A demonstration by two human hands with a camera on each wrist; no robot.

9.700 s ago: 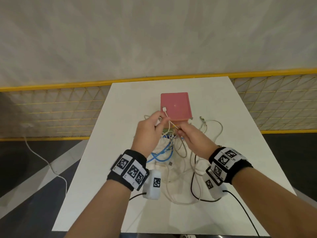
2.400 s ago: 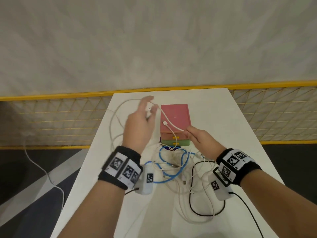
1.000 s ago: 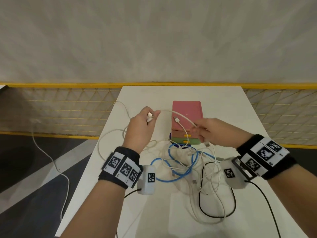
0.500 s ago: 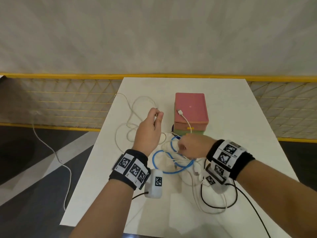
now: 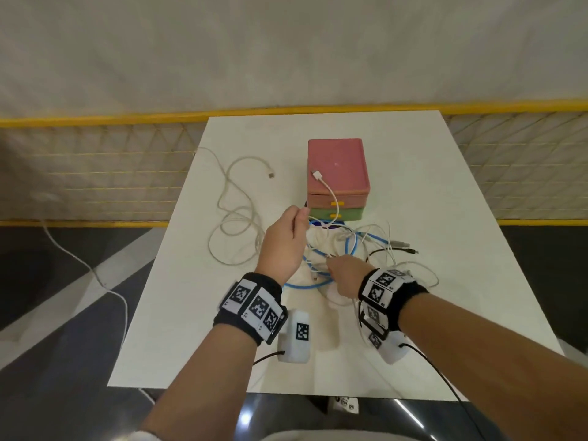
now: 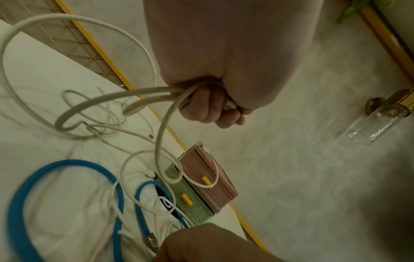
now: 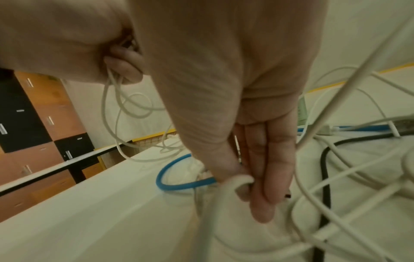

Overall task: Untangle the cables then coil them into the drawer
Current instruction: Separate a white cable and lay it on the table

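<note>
Your left hand (image 5: 284, 241) is clenched around several strands of smooth, round white cable (image 6: 116, 99), raised above the matte white table (image 5: 413, 202). Your right hand (image 5: 347, 275), thumb against nearly straight fingers (image 7: 264, 177), pinches a loop of white cord (image 7: 240, 180) low in the tangle, just in front of the drawer box. A glossy blue cable (image 5: 305, 283) curls beneath both hands, with a thin black cable (image 7: 323, 159) beside it. The ribbed plastic drawer box (image 5: 338, 173), pink over green with 2 yellow handles, stands closed; a white USB plug (image 5: 317, 175) lies on its lid. Another pale cable (image 5: 235, 214) sprawls in loose loops at left.
</note>
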